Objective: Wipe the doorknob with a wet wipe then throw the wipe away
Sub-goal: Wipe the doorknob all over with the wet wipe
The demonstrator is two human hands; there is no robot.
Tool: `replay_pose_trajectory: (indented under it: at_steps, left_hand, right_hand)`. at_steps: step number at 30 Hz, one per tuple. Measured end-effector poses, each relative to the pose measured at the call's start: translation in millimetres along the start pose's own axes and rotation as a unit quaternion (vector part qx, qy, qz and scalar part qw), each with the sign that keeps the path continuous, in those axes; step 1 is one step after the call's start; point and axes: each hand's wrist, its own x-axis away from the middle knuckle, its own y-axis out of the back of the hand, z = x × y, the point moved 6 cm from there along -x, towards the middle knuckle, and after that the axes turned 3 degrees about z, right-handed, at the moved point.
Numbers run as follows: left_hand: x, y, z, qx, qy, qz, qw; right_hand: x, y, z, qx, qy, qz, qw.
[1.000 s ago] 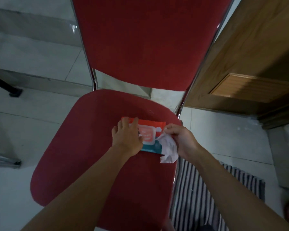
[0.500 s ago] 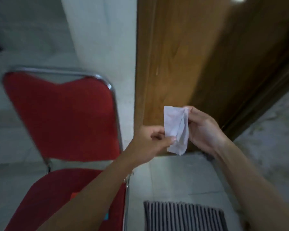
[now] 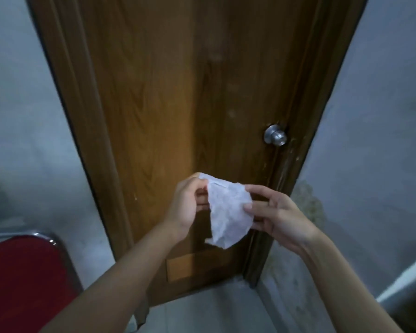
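Observation:
A white wet wipe (image 3: 227,212) hangs crumpled between both hands in front of the wooden door (image 3: 178,104). My left hand (image 3: 185,205) pinches its upper left edge. My right hand (image 3: 274,212) grips its right side with thumb and fingers. The round silver doorknob (image 3: 276,135) sits on the right side of the door, above and to the right of my hands and apart from the wipe.
A red chair back with a chrome frame (image 3: 22,272) stands at the lower left. Grey walls (image 3: 382,140) flank the door on both sides. Pale floor tiles (image 3: 202,313) lie below the door. No bin is in view.
The view has swung up from the chair seat and wipe pack to the door. The wipe left the pack in my right hand; now both hands hold it spread wider, and the doorknob has come into view.

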Motion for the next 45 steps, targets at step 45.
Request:
replay_pose_trajectory:
  at_steps: [45]
  left_hand:
    - [-341, -161, 56, -0.174, 0.011, 0.218, 0.96]
  right_hand:
    - [-183, 269, 81, 0.302, 0.242, -0.282, 0.878]
